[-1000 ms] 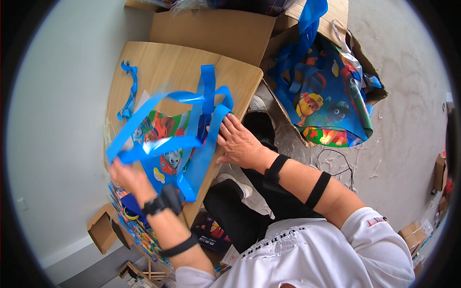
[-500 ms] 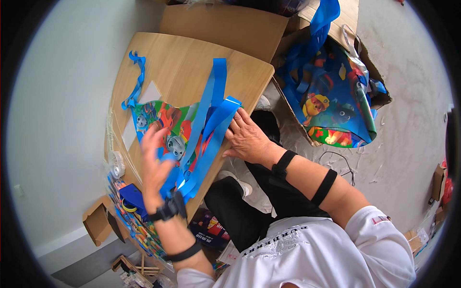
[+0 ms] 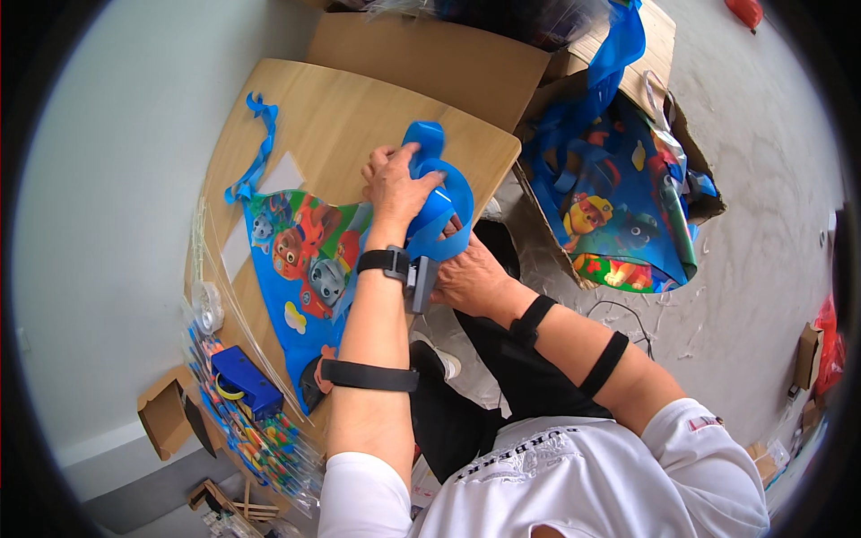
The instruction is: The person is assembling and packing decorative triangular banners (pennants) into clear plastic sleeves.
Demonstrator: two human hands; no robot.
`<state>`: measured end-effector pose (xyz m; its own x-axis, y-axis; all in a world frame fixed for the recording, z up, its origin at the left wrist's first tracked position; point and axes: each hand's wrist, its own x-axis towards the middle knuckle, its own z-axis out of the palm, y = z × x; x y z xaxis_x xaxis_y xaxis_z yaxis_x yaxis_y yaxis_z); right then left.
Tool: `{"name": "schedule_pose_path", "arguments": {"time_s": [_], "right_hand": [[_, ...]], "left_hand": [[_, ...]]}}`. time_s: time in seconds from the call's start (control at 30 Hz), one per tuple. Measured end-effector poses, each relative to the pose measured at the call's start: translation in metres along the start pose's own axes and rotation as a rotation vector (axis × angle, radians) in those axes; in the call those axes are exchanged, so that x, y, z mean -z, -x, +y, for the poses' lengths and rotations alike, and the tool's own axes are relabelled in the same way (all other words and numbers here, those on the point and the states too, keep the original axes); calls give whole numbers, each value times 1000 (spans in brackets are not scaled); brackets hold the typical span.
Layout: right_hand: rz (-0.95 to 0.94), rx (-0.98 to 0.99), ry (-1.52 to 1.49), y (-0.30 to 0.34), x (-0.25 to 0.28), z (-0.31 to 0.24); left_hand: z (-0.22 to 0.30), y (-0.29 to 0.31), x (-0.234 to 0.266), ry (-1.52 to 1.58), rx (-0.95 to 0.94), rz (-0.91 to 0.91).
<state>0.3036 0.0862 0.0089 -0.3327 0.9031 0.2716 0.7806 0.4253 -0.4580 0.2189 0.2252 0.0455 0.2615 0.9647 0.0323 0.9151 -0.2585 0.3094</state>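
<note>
The left hand's (image 3: 395, 188) fingers are bent, thumb and forefinger against a blue ribbon (image 3: 460, 188); whether they pinch it cannot be told. The right hand's (image 3: 471, 276) fingertips are partly hidden by the ribbon's loops, so their grip is unclear too. The ribbon sits over the right edge of the table (image 3: 332, 103), apparently partly gathered, its loops loose. The printed sheet (image 3: 300, 255) lies spread and unfolded on the table's left half, a second ribbon (image 3: 260, 166) untidied at its far corner. Beyond the table's right edge, a carton (image 3: 552, 220) holds another printed sheet (image 3: 628, 220).
</note>
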Motion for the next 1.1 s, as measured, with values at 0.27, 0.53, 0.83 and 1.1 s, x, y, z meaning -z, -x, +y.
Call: {"name": "schedule_pose_path", "arguments": {"time_s": [0.27,0.53,0.83,1.1], "right_hand": [[-68,6,17,-1,-5,-3],[-53,20,62,-4,-3,-4],[-84,44,161,-7,-3,-9],[-60,42,176,-5,-4,-2]], "left_hand": [[-54,7,33,626,74,83],[-268,181,208,572,482,554],[-412,469,333,-210,937,644],[-325,384,275,-726,595,439]]}}
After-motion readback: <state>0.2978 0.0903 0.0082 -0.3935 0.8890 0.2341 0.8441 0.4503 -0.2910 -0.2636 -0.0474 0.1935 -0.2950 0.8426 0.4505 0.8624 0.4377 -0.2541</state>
